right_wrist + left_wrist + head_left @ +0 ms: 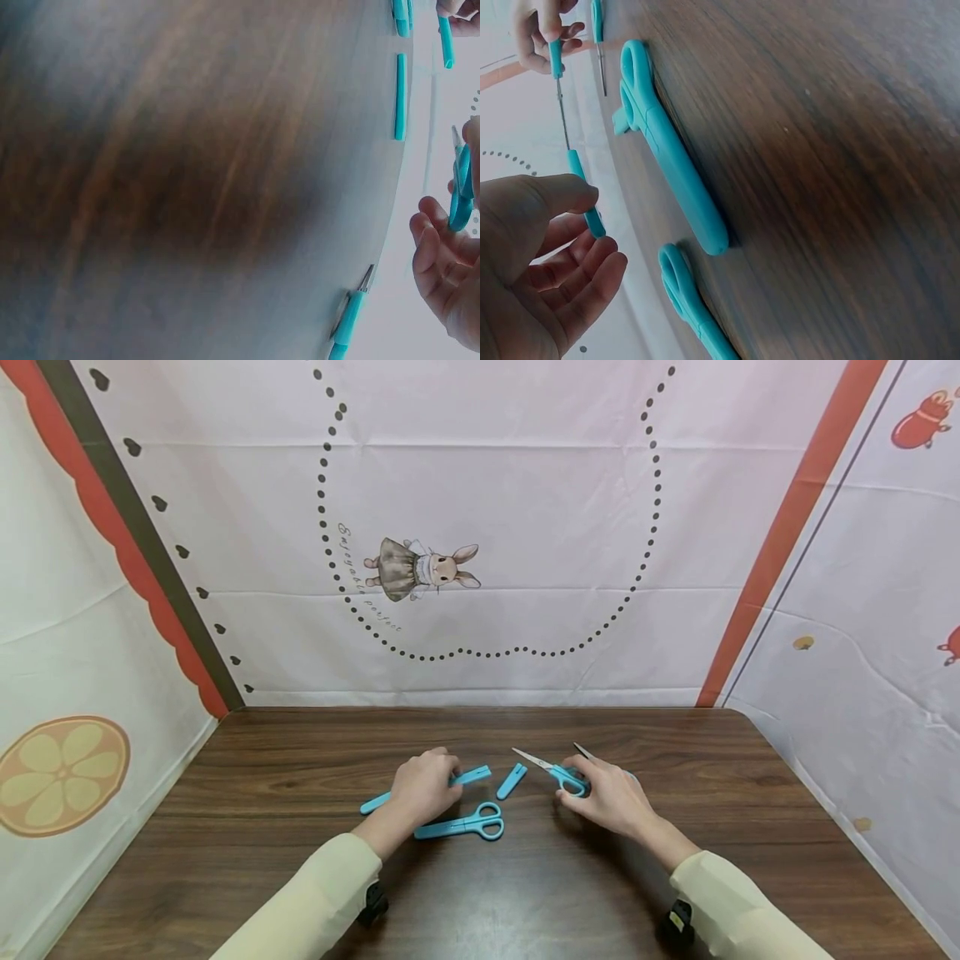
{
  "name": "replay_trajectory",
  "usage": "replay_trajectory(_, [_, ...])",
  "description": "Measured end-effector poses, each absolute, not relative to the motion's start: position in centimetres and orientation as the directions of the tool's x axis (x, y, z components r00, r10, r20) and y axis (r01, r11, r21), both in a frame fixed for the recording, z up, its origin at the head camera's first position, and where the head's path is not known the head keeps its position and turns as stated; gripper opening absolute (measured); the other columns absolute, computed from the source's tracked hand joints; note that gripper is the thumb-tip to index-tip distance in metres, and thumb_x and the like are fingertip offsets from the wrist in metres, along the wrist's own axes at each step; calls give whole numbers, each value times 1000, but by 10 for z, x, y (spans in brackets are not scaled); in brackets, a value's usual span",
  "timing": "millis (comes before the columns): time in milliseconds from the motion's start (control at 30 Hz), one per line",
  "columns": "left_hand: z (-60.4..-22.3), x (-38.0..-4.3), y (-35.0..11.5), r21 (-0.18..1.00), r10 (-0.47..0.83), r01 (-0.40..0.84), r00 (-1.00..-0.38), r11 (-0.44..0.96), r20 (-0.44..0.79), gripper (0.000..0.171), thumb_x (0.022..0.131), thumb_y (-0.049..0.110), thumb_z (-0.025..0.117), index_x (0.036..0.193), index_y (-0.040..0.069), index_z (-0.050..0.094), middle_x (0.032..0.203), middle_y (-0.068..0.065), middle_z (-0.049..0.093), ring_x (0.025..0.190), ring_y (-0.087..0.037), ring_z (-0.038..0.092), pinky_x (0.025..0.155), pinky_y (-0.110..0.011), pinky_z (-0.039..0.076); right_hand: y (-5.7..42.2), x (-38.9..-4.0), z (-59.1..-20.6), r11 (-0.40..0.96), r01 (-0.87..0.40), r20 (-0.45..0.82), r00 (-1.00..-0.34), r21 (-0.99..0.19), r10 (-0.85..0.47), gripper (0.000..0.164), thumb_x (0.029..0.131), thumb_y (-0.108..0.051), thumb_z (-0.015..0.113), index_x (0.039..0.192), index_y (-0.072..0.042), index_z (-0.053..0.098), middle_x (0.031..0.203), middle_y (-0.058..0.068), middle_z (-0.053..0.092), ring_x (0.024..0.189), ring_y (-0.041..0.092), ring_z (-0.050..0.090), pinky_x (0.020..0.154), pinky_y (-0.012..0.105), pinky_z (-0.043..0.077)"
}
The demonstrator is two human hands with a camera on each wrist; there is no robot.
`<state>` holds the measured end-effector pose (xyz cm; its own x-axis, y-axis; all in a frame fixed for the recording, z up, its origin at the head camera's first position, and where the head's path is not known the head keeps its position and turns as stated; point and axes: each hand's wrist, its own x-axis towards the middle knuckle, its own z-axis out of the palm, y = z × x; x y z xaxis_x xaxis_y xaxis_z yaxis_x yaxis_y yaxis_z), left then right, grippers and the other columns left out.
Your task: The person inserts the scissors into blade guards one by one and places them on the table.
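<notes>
My left hand (426, 783) pinches a light-blue scissors blade cover (474, 774) between thumb and fingers, raised above the table in the left wrist view. My right hand (611, 795) holds light-blue scissors (573, 783) by the handles, their bare blades pointing left toward that cover. A small gap separates blade tip and cover in the head view. Between the hands lies a loose blade cover (512, 782). Covered scissors (457, 827) lie nearer me, below the left hand. Another covered pair (686, 292) is partly hidden by that hand in the head view.
Beside my right hand, bare-bladed scissors (349, 322) lie on the table, mostly hidden by the hand in the head view. The brown wood-grain table (300, 752) meets a printed cloth (525, 527) at its back edge, with more cloth at both sides.
</notes>
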<state>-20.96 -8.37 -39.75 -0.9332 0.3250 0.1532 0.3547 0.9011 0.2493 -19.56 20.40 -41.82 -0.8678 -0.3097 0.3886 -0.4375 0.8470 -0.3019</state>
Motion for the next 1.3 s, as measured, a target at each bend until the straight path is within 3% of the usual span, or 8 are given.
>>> replay_trajectory(367, [-399, -206, -92, 228, 335, 369, -926, 901, 173, 13, 80, 22, 69, 90, 15, 70, 81, 3, 57, 51, -8, 46, 44, -24, 38, 204, -196, -415, 825, -487, 400, -843, -286, -359, 34, 76, -36, 71, 106, -27, 59, 77, -14, 53, 55, 1, 44, 45, 19, 33])
replay_trajectory(600, [-397, -203, -95, 211, 344, 379, -921, 901, 184, 12, 80, 23, 70, 89, 16, 70, 81, 4, 57, 53, -8, 47, 45, -24, 38, 205, -197, -416, 800, -533, 409, -818, -277, -404, 38, 76, -33, 71, 110, -20, 61, 87, -10, 58, 57, -1, 47, 45, 17, 35])
replay_trajectory(867, [-397, -200, -100, 184, 361, 399, -909, 898, 209, 11, 79, 23, 70, 88, 17, 70, 81, 4, 57, 53, -7, 46, 42, -23, 36, 207, -201, -418, 757, -615, 443, -754, -221, -484, 37, 73, -32, 73, 106, -19, 62, 87, -10, 60, 61, 1, 48, 50, 17, 35])
replay_trajectory(1100, [-395, -200, -103, 191, 364, 406, -904, 894, 223, 12, 80, 24, 70, 90, 19, 70, 84, 5, 65, 55, -5, 47, 42, -22, 35, 207, -201, -414, 701, -677, 446, -710, -223, -545, 35, 75, -32, 71, 107, -23, 61, 88, -14, 59, 62, -2, 45, 51, 15, 35])
replay_trajectory(1300, [-395, -198, -105, 182, 383, 438, -882, 880, 274, 12, 79, 24, 71, 90, 19, 70, 81, 6, 63, 57, -5, 51, 43, -21, 37, 205, -201, -411, 665, -711, 440, -686, -231, -580, 36, 75, -31, 71, 109, -21, 61, 90, -14, 59, 59, -4, 43, 50, 15, 34])
